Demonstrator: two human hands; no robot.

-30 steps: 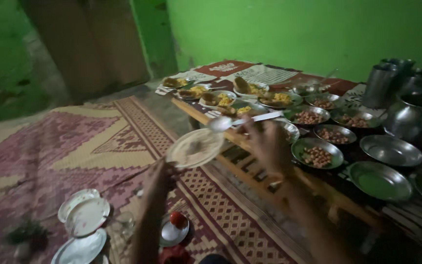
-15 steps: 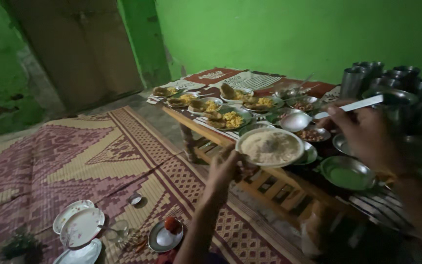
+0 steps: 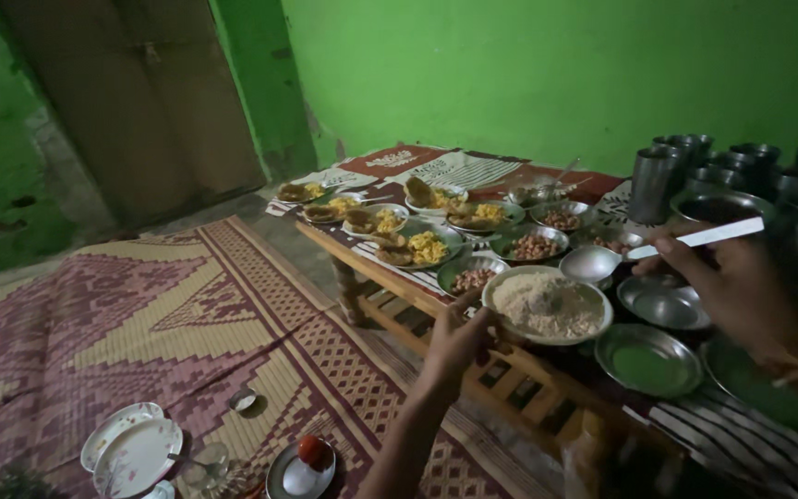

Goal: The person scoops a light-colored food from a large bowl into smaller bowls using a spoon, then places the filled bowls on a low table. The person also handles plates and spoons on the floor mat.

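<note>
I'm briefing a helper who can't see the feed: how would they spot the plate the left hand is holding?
Start at the low wooden table against the green wall, crowded with small dishes. At its near edge, the left hand grips a round plate by the rim, just below the spoon in the right hand. It alone holds a pale grainy heap; the metal plates beside it are empty.

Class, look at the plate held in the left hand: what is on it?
The plate, gripped at its near rim by the left hand, carries a pale grainy heap, probably rice. The heap hides most of the plate's surface.
</note>
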